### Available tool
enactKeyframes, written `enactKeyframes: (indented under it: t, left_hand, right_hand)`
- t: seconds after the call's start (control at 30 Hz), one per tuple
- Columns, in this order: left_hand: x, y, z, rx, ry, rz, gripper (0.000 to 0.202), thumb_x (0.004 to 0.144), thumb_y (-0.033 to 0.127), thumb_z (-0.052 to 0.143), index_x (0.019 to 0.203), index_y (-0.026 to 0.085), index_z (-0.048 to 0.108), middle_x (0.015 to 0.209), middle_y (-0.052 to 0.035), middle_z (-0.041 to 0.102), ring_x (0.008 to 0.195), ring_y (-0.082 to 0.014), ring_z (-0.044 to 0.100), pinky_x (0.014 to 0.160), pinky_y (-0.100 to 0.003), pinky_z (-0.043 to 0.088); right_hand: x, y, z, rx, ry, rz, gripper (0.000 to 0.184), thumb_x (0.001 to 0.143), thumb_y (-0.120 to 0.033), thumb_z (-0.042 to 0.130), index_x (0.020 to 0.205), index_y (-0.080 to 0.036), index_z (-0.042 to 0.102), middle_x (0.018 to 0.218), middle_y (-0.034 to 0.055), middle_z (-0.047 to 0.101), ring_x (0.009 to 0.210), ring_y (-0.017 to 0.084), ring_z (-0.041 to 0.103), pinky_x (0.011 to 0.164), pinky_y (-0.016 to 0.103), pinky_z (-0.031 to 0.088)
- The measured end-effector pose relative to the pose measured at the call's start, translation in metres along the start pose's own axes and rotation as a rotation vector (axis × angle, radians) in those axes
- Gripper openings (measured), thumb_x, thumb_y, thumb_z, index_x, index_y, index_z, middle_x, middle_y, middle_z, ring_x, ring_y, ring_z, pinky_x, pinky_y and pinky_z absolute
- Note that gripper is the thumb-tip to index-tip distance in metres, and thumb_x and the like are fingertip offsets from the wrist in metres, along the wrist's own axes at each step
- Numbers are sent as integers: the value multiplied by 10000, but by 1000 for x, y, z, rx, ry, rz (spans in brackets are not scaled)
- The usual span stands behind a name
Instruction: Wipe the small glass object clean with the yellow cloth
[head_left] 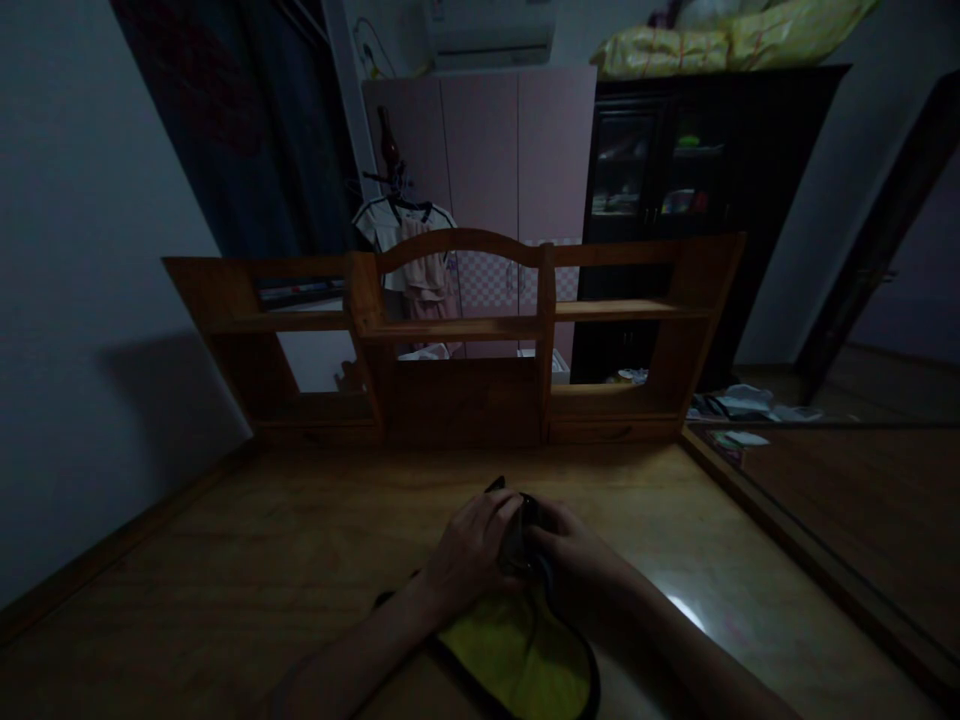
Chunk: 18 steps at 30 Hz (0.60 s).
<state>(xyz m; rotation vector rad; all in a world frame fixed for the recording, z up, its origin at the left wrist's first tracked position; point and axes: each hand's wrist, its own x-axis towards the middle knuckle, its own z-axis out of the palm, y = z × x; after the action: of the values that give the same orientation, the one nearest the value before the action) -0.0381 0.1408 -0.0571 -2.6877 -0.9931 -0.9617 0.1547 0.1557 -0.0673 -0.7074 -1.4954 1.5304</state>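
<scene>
A yellow cloth piece with black edging (517,650) lies on the wooden desktop below and between my hands. At its upper end is a dark, partly glossy thing (517,540), mostly covered by my fingers; its kind cannot be made out in the dim light. My left hand (474,540) is closed over it from the left, fingers bent. From the right, my right hand (570,548) grips the same dark thing, thumb and fingers drawn together. A small black tip (496,484) sticks out beyond my left fingers.
The wooden desktop (300,540) spreads around my hands. Behind it stands a wooden shelf unit (465,328) with small drawers. A wall (90,300) rises at the left. Farther back are a pink wardrobe (480,160), a dark cabinet (757,170) and hanging clothes (424,262).
</scene>
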Motion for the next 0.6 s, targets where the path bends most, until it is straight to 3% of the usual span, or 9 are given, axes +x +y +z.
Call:
enactKeyframes:
  t: [0.27,0.4,0.6]
  left_hand:
    - [2,7,-2,25,-76,27,942,673,328,802,1423,203,246,1342,-159,468,1220,-324,491,1019,-490,435]
    - [3,6,-2,21,-68,38,950,659,330,807,1418,197,252,1344,-167,464,1226,-329,484,1021,-505,431]
    - [4,6,-3,1,-38,29,931,646,299,812,1404,204,280,1350,-163,472,1226,-327,494,1014,-503,443]
  right_hand:
    - [-2,-5,3,-41,38,-73,426,764,-236,680,1186,-220,618,1191,76,643,1119,272,569,1011,451,407]
    - [-2,0,2,-68,26,-89,423,790,-243,657,1208,-213,595,1216,79,630,1134,276,562,1021,461,399]
    - [-5,3,7,-206,125,-130,416,845,-276,609,1253,-226,549,1264,75,598,1190,259,520,1062,447,362]
